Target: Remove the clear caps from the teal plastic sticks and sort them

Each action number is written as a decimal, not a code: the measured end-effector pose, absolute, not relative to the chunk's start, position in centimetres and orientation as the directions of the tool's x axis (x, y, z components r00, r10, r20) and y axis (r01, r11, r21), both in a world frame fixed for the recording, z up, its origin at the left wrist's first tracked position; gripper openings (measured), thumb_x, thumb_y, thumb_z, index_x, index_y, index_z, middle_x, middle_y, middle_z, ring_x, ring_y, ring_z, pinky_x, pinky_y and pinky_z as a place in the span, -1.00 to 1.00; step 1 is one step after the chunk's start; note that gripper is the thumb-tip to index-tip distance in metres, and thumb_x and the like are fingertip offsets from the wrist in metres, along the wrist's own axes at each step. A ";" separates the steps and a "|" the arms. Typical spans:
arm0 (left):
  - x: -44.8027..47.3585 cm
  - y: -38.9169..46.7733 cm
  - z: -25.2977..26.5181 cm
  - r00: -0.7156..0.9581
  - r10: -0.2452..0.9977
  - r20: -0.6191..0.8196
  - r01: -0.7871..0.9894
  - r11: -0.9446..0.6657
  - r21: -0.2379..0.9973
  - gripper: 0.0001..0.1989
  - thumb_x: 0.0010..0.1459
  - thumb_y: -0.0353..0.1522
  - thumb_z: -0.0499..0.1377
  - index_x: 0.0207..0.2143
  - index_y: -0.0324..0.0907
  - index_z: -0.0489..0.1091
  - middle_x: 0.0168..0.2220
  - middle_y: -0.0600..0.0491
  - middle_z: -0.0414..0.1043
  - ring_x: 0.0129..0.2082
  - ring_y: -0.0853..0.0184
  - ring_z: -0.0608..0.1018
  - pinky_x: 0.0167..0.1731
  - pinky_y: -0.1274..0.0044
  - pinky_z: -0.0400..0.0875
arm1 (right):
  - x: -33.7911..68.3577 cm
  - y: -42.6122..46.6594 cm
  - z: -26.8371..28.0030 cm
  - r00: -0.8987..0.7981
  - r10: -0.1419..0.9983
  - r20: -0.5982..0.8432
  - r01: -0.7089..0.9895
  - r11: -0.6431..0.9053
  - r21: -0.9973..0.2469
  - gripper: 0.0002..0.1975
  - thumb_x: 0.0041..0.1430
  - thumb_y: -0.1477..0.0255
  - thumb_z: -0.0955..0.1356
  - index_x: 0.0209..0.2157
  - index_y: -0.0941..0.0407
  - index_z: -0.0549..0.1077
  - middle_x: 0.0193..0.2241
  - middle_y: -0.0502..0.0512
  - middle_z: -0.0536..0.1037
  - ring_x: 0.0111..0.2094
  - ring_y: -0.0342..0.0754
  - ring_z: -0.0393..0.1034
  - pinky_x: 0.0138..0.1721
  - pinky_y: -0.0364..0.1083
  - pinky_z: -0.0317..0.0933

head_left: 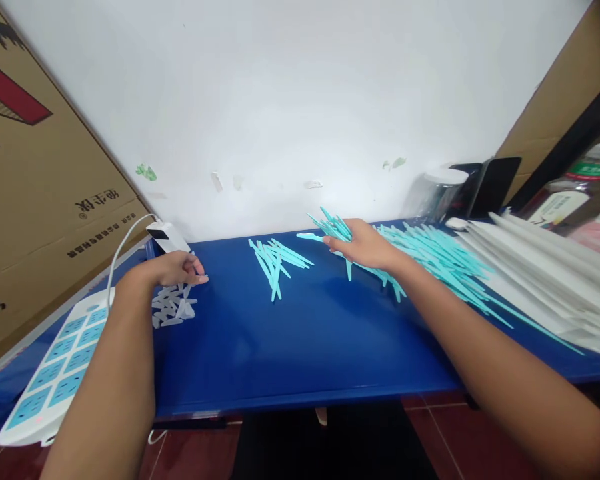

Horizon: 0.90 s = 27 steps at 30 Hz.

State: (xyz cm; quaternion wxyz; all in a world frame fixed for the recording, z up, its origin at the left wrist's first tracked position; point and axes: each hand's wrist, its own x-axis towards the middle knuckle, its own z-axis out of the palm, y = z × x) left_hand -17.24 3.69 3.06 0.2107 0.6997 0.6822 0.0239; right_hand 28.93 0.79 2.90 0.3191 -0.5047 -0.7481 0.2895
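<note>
My right hand [363, 245] is closed round a bundle of slim turquoise sticks [334, 225] that look like eyebrow razors. One razor [311, 237] juts out to the left from between thumb and fingers. Under and beyond the wrist spreads a large heap of the same razors [443, 260]. A smaller loose pile of razors [276, 261] lies on the blue table between my hands. At the left, my left hand [180, 268] pinches a small pale cap [203, 279], mostly hidden by the fingertips. Just below it lies a pile of translucent caps [173, 305].
A white power strip [55, 363] with a cable and a small white device [167, 235] stand at the left, beside a cardboard box [45, 173]. White packets [545, 280], a lidded clear jar [440, 197] and a bottle [565, 193] are at the right. A white wall [290, 107] borders the blue table [300, 353].
</note>
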 end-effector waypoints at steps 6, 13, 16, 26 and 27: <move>-14.2 4.1 2.6 0.167 0.940 -0.299 0.888 -0.011 0.460 -0.46 -0.30 0.08 0.42 -0.40 -0.14 0.56 -0.39 -0.03 0.59 -0.35 0.17 0.56 -0.34 0.45 0.43 | 28.6 0.6 2.9 -0.284 0.946 0.158 0.556 0.297 -0.777 -0.74 0.25 0.21 0.40 -0.25 0.13 0.43 -0.32 0.12 0.65 -0.59 -0.11 0.36 -0.53 -0.11 0.27; -6.6 3.3 1.0 0.212 0.954 0.211 0.460 -0.288 0.840 -0.42 0.05 0.01 0.38 -0.05 -0.24 0.55 -0.26 -0.09 0.58 -0.33 0.27 0.58 -0.37 0.49 0.46 | 27.8 -0.4 3.4 -0.280 0.951 0.135 0.526 0.269 -0.807 -0.70 0.27 0.18 0.40 -0.18 0.15 0.44 -0.34 0.16 0.65 -0.63 -0.13 0.30 -0.63 -0.12 0.17; -4.1 2.6 0.4 0.138 0.962 0.234 0.273 -0.264 0.925 -0.45 -0.01 -0.05 0.46 -0.11 -0.27 0.59 -0.24 -0.15 0.62 -0.31 0.24 0.62 -0.38 0.49 0.48 | 27.4 -0.5 2.9 -0.296 0.946 0.133 0.517 0.276 -0.810 -0.65 0.27 0.16 0.40 -0.09 0.14 0.43 -0.32 0.15 0.65 -0.63 -0.12 0.31 -0.65 -0.12 0.15; -1.8 1.3 0.2 0.116 0.966 0.231 0.223 -0.252 0.942 -0.53 0.02 -0.04 0.45 -0.21 -0.25 0.62 -0.23 -0.16 0.69 -0.36 0.23 0.67 -0.42 0.51 0.45 | 26.7 -0.4 2.0 -0.404 0.883 0.238 0.497 0.430 -0.754 -0.72 0.30 0.18 0.36 -0.30 0.13 0.47 -0.35 0.10 0.62 -0.56 -0.13 0.34 -0.48 -0.13 0.19; -1.7 1.3 0.2 0.110 0.966 0.233 0.231 -0.253 0.940 -0.53 0.02 -0.03 0.44 -0.23 -0.25 0.61 -0.25 -0.16 0.69 -0.36 0.22 0.67 -0.43 0.51 0.44 | 26.7 -0.5 2.0 -0.405 0.881 0.243 0.493 0.435 -0.753 -0.72 0.30 0.18 0.36 -0.30 0.13 0.47 -0.36 0.10 0.62 -0.56 -0.13 0.34 -0.47 -0.12 0.19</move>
